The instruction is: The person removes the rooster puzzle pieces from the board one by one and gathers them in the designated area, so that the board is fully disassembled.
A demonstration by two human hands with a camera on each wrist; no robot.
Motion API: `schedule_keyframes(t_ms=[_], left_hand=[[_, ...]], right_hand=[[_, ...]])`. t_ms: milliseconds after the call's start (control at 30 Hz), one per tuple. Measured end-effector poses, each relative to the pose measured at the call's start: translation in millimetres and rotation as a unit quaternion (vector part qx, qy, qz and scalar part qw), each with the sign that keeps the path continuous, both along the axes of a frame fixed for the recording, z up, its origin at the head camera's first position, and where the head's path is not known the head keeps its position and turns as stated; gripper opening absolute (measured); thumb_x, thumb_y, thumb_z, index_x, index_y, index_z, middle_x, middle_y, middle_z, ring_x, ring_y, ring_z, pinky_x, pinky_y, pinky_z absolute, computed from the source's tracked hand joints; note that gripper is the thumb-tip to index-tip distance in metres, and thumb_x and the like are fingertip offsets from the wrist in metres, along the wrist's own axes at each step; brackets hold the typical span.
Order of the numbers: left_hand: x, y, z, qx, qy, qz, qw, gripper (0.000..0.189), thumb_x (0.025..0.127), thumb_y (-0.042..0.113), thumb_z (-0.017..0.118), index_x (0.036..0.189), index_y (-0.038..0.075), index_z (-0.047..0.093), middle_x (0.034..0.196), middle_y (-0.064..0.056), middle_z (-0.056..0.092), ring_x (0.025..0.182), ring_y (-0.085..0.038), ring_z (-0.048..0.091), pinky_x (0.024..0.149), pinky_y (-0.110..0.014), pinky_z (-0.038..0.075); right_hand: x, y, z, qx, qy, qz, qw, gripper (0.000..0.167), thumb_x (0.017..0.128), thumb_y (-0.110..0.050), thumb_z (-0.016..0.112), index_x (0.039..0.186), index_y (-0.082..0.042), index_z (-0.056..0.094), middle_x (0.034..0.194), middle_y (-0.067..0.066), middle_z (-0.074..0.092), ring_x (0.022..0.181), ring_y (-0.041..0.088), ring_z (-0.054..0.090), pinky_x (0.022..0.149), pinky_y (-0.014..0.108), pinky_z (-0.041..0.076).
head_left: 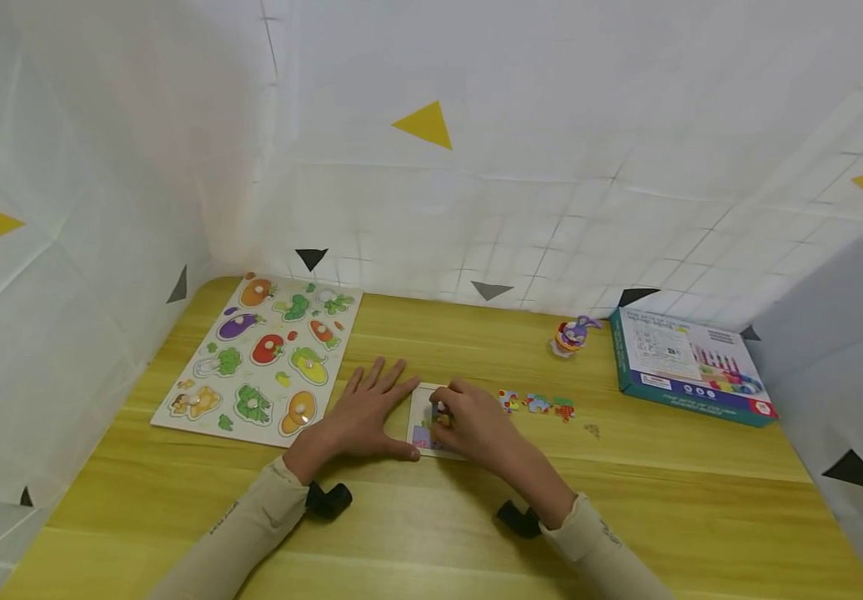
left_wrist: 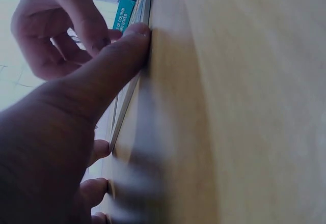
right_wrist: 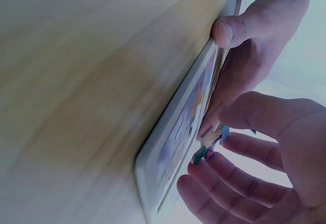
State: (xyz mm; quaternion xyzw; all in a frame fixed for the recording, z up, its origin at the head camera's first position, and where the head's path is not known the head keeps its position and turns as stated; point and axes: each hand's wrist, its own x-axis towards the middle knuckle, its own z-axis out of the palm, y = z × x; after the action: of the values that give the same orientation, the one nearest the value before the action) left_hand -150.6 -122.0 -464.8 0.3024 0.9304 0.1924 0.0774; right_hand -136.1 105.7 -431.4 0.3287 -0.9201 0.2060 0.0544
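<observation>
A small white-rimmed puzzle board (head_left: 413,402) lies on the table between the two hands. My left hand (head_left: 359,419) rests flat with fingers spread, its thumb against the board's near left edge. Over the board, my right hand (head_left: 479,427) pinches a colourful jigsaw piece (right_wrist: 210,143) between thumb and fingertips, just above the surface. Part of the picture shows in the board, though the right hand hides much of it in the head view. To the right lie loose jigsaw pieces (head_left: 537,404) in a short row.
A vegetable peg puzzle (head_left: 202,423) lies to the left of the left hand. At the back right stand a purple rabbit figure (head_left: 572,335) and a teal-edged box (head_left: 689,367). White sheeting (head_left: 371,200) encloses the table's back and sides.
</observation>
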Motion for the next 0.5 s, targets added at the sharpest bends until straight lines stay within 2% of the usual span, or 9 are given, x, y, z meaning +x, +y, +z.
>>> schedule_keyframes(t_ms=[267, 500], left_hand=[[-0.8, 0.1, -1.6, -0.007, 0.001, 0.003, 1.0000, 0.107, 0.077, 0.074, 0.069, 0.160, 0.019, 0.030, 0.167, -0.012, 0.011, 0.151, -0.039, 0.001, 0.118, -0.060, 0.004], [0.0, 1.5, 1.3, -0.007, -0.005, 0.006, 0.9999, 0.109, 0.076, 0.075, 0.069, 0.160, 0.020, 0.028, 0.167, -0.012, 0.010, 0.151, -0.040, 0.001, 0.117, -0.061, 0.003]], right_hand=[[8.6, 18, 6.2, 0.002, 0.025, 0.003, 0.9997, 0.025, 0.082, -0.013, 0.079, 0.104, -0.006, 0.070, 0.088, 0.001, 0.060, 0.073, 0.012, 0.060, 0.060, 0.023, 0.050], [12.5, 34, 7.5, -0.002, 0.027, -0.005, 0.9996, 0.025, 0.081, -0.012, 0.082, 0.102, -0.005, 0.070, 0.089, 0.002, 0.061, 0.075, 0.016, 0.063, 0.063, 0.026, 0.052]])
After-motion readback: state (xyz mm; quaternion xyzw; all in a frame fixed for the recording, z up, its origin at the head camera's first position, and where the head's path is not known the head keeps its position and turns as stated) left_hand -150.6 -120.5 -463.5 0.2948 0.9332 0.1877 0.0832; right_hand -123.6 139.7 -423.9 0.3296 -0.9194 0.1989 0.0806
